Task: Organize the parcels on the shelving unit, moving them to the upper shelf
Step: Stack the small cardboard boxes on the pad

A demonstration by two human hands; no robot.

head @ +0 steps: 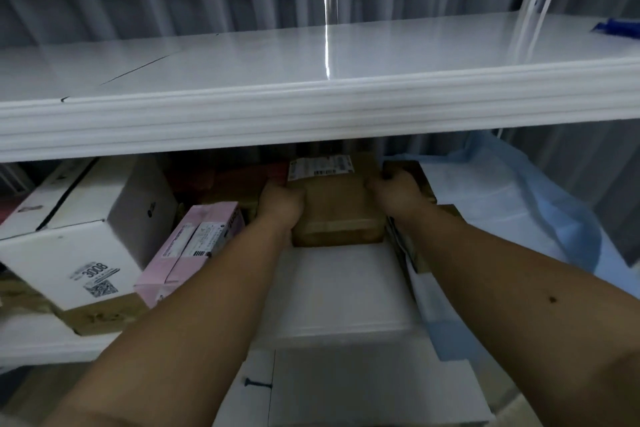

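Note:
A brown cardboard parcel (337,204) with a white shipping label lies on the lower shelf, resting on a large white box (339,291). My left hand (281,203) grips its left side and my right hand (394,196) grips its right side, both arms reaching in under the upper shelf (311,107). That white upper shelf spans the whole view above my hands, and its top is bare apart from a blue item at the far right. The back end of the parcel is partly hidden in the shadow under the shelf.
To the left on the lower shelf stand a pink box (194,246) and a white box (86,236) printed 3008. Light blue plastic bagging (512,218) fills the right side. A blue item (616,26) lies on the upper shelf's far right. Grey curtains hang behind.

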